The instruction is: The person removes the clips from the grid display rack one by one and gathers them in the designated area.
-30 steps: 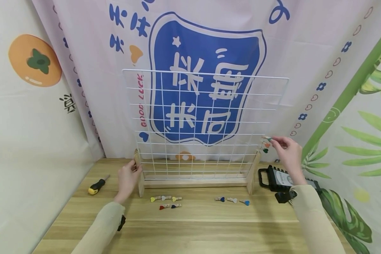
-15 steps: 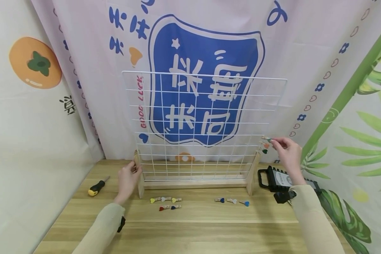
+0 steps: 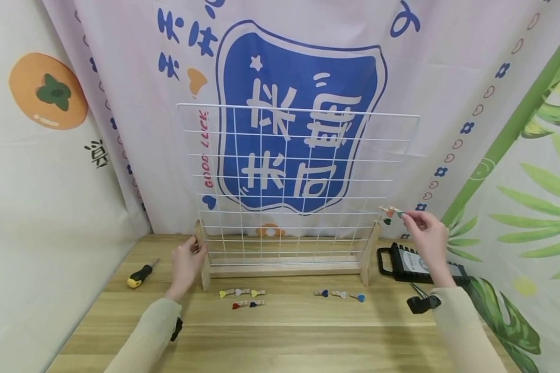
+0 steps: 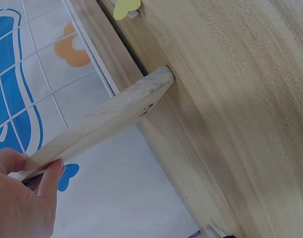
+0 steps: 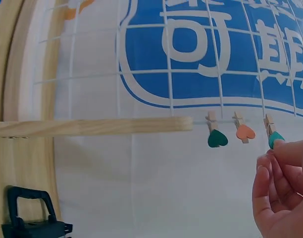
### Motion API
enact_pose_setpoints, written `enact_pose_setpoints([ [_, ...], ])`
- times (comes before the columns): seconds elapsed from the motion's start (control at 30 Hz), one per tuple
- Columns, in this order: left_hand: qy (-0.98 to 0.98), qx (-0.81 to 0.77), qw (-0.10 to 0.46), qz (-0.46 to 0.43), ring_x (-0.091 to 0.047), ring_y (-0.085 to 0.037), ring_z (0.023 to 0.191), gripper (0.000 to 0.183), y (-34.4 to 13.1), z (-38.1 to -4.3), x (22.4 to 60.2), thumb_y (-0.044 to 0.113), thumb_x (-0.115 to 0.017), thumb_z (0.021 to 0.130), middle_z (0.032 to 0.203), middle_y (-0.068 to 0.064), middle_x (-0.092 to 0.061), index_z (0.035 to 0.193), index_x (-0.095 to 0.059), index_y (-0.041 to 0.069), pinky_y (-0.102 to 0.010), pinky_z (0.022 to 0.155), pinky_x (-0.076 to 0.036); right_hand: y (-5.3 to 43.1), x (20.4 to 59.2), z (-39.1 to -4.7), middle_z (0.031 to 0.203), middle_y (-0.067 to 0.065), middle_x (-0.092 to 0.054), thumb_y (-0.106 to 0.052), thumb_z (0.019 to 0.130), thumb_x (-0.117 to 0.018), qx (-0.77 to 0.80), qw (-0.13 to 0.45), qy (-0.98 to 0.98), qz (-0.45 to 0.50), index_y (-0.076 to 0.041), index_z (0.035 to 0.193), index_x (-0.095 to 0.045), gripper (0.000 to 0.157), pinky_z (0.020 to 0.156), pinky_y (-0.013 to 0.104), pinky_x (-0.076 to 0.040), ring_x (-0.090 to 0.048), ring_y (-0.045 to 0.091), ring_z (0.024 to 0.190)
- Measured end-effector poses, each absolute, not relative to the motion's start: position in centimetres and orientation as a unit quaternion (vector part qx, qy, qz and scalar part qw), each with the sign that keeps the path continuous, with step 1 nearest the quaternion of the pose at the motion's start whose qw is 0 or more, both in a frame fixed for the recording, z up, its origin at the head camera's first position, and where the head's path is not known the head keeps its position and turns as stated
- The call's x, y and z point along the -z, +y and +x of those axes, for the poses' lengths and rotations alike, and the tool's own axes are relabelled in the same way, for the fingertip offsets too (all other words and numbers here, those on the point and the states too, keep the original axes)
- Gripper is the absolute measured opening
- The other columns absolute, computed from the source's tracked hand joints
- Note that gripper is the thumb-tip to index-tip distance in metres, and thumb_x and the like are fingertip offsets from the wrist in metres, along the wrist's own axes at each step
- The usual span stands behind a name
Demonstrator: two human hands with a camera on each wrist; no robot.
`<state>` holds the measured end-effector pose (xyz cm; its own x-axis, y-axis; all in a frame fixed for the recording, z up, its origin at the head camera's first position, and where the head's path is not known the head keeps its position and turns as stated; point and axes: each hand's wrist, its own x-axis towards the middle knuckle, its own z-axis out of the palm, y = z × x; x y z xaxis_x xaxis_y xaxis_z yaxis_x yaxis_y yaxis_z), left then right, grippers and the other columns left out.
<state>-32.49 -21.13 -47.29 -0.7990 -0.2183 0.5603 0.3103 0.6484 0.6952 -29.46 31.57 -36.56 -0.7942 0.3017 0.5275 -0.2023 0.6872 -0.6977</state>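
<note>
My left hand (image 3: 185, 263) grips the upper end of the left wooden upright (image 4: 102, 116) of a stand. A white wire grid panel (image 3: 283, 197) stands in that stand. At the grid's right edge, my right hand (image 3: 428, 238) pinches a small wooden clothespin with a teal heart (image 5: 276, 138) between thumb and fingertips. Its wooden end points at the edge wire, overlapping it in the right wrist view. Beside it, clothespins with an orange heart (image 5: 245, 132) and a dark green heart (image 5: 218, 139) are clipped on the edge, just above the right upright (image 3: 371, 254).
On the table (image 3: 289, 347) before the stand lie several heart clothespins at left, including a red one (image 3: 239, 305), and three at right, including a light-blue one (image 3: 357, 297). A screwdriver (image 3: 142, 273) lies far left. A black case (image 3: 413, 264) sits behind my right wrist.
My right hand, still pinching the teal-heart clothespin, has come down and slightly right, nearer the orange-heart clothespin's height. My left hand keeps its grip on the upright.
</note>
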Motion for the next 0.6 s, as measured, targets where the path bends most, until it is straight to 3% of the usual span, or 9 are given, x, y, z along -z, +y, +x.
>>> enact_pose_setpoints([
  [0.27,-0.856,0.415,0.308,-0.022,-0.074,-0.044,0.083,0.005,-21.3,-32.6,47.2,-0.005,-0.063,0.086,0.091,-0.032,-0.072,0.085,-0.065,-0.009,-0.047,0.067,-0.063,29.9,40.6,-27.6,0.097,0.017,-0.072,-0.017,0.094,-0.068,-0.387,0.313,-0.867,0.009,-0.002,0.106,-0.071,0.020,0.062,0.004,-0.046,-0.051,-0.013,0.072],
  [0.6,-0.853,0.416,0.313,-0.028,-0.073,-0.045,0.083,0.005,-21.3,-32.6,47.4,-0.005,-0.064,0.086,0.091,-0.033,-0.072,0.087,-0.066,-0.009,-0.048,0.068,-0.063,25.1,48.1,-25.8,0.083,0.009,-0.072,-0.004,0.084,-0.074,-0.416,0.214,-0.880,0.077,-0.003,0.094,-0.073,0.010,0.058,0.014,-0.054,-0.057,-0.003,0.068],
])
